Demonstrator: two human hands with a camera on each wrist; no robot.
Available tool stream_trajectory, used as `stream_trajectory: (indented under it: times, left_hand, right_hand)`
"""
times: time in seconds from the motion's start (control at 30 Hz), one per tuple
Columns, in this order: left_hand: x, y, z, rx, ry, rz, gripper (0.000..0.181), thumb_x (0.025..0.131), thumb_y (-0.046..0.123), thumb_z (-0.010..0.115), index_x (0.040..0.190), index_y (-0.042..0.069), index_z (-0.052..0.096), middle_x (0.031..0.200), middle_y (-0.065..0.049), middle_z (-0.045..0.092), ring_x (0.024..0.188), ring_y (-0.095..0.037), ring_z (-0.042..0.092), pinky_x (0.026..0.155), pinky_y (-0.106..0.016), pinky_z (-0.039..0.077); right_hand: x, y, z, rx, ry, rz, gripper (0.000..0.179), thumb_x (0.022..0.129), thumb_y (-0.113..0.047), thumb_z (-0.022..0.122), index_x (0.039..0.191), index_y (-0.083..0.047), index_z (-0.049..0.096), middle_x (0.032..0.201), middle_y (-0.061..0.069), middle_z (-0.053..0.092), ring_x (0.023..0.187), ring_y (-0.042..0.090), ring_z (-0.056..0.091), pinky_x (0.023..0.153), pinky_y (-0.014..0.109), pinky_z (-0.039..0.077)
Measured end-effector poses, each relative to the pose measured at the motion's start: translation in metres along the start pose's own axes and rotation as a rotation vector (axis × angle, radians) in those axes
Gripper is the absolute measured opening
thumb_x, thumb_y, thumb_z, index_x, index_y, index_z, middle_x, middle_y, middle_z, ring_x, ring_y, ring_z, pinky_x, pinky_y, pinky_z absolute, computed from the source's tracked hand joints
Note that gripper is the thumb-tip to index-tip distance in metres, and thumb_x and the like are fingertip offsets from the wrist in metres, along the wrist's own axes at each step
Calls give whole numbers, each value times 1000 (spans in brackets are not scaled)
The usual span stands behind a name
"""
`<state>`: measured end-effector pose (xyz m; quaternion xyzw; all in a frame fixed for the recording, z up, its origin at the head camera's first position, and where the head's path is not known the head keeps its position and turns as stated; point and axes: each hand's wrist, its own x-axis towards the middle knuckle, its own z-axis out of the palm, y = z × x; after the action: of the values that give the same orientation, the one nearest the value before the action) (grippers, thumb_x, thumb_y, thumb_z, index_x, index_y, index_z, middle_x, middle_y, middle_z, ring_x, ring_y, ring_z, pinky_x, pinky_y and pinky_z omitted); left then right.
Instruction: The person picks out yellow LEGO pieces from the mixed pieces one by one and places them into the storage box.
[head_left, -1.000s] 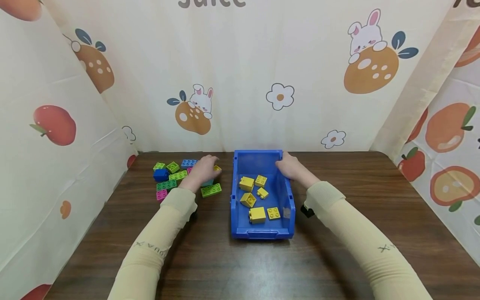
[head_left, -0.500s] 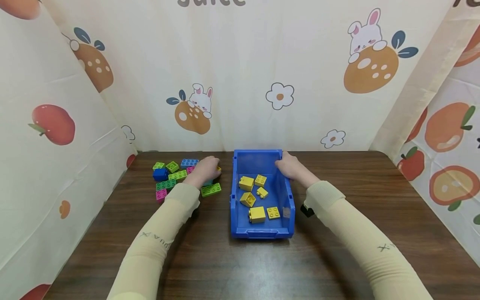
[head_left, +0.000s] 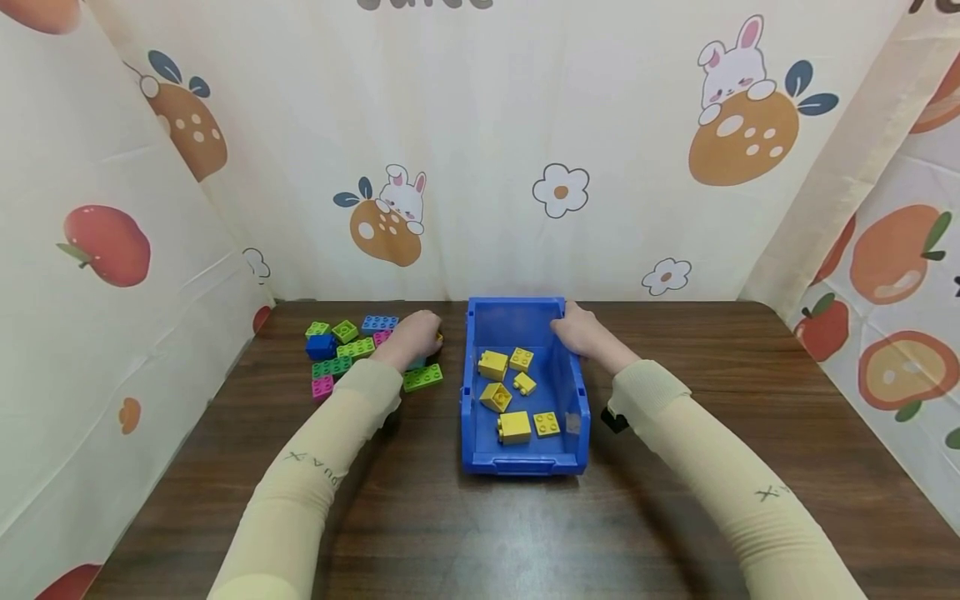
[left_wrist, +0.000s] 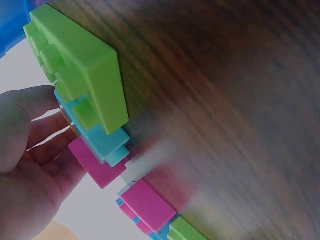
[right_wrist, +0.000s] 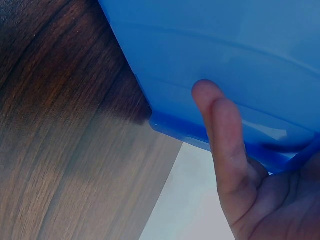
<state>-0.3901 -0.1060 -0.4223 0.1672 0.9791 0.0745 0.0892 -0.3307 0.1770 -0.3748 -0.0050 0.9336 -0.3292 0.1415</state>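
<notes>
My left hand (head_left: 415,337) is over the pile of toy building bricks on the left, its fingers curled round a yellow brick (head_left: 439,337) that is mostly hidden. In the left wrist view, a lime brick (left_wrist: 85,65), a teal brick (left_wrist: 102,137) and a pink brick (left_wrist: 97,162) stand in front of the fingers. A blue bin (head_left: 525,468) with several yellow bricks (head_left: 514,427) inside stands at the middle of the table. My right hand (head_left: 583,332) grips the bin's right wall near the back, fingers along the outside in the right wrist view.
More bricks lie left of my left hand, among them a dark blue brick (head_left: 321,347), a green brick (head_left: 332,369) and a light blue brick (head_left: 380,324). A printed curtain (head_left: 480,233) hangs behind the brown table (head_left: 465,533).
My left hand's fingers have closed in on the yellow brick, which shows less than before. The right hand and the bin stay in place.
</notes>
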Motion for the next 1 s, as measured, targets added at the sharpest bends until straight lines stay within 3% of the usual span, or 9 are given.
stream_trajectory:
  times: [0.33, 0.47, 0.67, 1.0]
  left_hand:
    - [0, -3, -2, -37, -1, -1, 25, 89, 14, 62, 109, -2, 65, 106, -16, 64, 90, -25, 58, 89, -41, 51]
    - [-1, -5, -4, -55, -4, 8, 24, 89, 12, 62, 107, -2, 65, 105, -16, 64, 89, -25, 59, 88, -41, 52]
    - [-2, -5, -9, -21, 7, 36, 22, 88, 12, 62, 105, -3, 66, 103, -17, 64, 87, -25, 59, 86, -40, 52]
    - [-10, -1, -19, 5, 49, 89, 24, 88, 13, 61, 105, -3, 67, 103, -17, 65, 88, -24, 59, 83, -39, 52]
  right_hand:
    - [0, -1, 0, 2, 5, -8, 53, 100, -21, 31, 142, 7, 17, 95, 22, 53, 51, 19, 57, 57, 41, 55]
    - [0, -1, -1, 1, 3, -14, 53, 100, -21, 31, 142, 7, 18, 100, 24, 53, 53, 20, 59, 58, 41, 56]
    - [0, -1, -1, 4, 4, -16, 53, 100, -21, 31, 142, 8, 18, 110, 27, 52, 56, 22, 61, 60, 43, 56]
    - [1, 0, -1, -6, 11, -10, 53, 100, -22, 32, 141, 9, 19, 101, 25, 54, 52, 20, 58, 58, 42, 55]
